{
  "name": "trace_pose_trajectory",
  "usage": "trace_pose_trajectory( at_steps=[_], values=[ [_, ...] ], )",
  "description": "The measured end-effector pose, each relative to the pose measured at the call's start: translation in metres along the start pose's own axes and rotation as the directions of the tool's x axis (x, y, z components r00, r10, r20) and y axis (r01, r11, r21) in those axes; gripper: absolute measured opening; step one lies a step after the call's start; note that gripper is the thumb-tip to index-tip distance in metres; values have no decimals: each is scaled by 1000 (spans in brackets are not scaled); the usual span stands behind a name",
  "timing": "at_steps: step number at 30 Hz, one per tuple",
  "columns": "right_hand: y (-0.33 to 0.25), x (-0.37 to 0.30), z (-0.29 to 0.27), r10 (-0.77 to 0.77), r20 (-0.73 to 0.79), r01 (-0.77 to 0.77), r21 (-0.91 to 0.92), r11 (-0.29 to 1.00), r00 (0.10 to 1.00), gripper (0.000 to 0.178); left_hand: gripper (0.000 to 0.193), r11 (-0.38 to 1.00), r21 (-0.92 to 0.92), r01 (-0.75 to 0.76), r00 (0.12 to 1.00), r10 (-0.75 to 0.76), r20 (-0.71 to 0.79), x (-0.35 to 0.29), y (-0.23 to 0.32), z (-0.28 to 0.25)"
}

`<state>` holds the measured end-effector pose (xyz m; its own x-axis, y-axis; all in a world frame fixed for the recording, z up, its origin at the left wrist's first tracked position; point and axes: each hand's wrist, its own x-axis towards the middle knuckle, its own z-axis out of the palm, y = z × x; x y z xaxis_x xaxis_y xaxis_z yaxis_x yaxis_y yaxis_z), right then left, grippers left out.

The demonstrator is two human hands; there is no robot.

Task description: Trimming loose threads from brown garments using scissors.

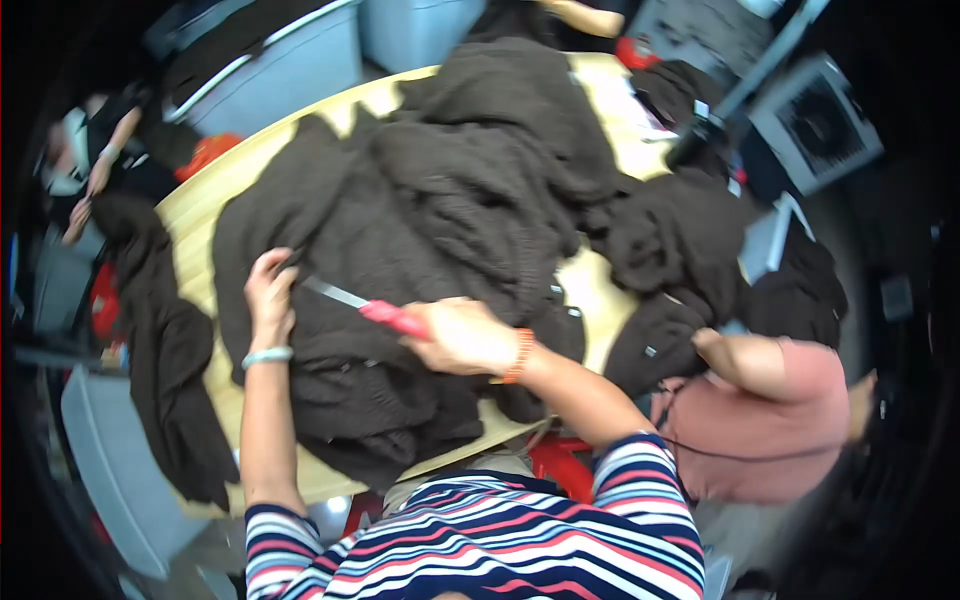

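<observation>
1. We are gripping the tool [396,317] in our right hand [465,335], its fingers wrapping round the red handle.
2. We are pinching the dark cloth [330,215] with our left hand [270,300] — blur is hiding exactly how.
3. The tool's long axis is slanting up and leftward, its blade pointing at the left fingertips, just beside them; we are not telling whether it touches cloth.
4. The cloth is lying beneath both hands, across the table [190,210].

The right grip [462,335] is blurring and hiding part of the red-handled tool [388,316], whose metal tip [320,287] is smearing. Brown clothes [440,200] are covering much of the worktop [592,285]; the lower edge is cutting off the striped shirt [480,545].
</observation>
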<state>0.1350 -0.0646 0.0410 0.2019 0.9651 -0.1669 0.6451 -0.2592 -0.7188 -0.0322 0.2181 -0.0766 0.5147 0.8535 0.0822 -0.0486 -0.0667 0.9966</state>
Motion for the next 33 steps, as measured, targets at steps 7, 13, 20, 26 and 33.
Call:
trace_pose_trajectory(
  at_steps=[7,13,20,26,33],
  values=[
    [10,-9,-5,100,-60,-100,1,995,993,19,30,925,333,181,983,-157,-99,18,44,21],
    [10,-7,-4,120,-84,-119,16,993,989,18,41,956,-141,257,966,-260,-1,26,61,-15],
    [-5,7,-7,40,-77,-38,22,999,996,16,61,840,-541,37,936,-219,-276,-9,36,-66],
    [-32,22,-8,-14,-9,13,-107,994,1000,19,54,940,-340,-20,993,-22,-118,-13,36,-33],
    [-42,61,10,-62,26,65,-161,985,998,13,59,992,-120,33,999,-31,14,-12,8,-57]
  ],
)
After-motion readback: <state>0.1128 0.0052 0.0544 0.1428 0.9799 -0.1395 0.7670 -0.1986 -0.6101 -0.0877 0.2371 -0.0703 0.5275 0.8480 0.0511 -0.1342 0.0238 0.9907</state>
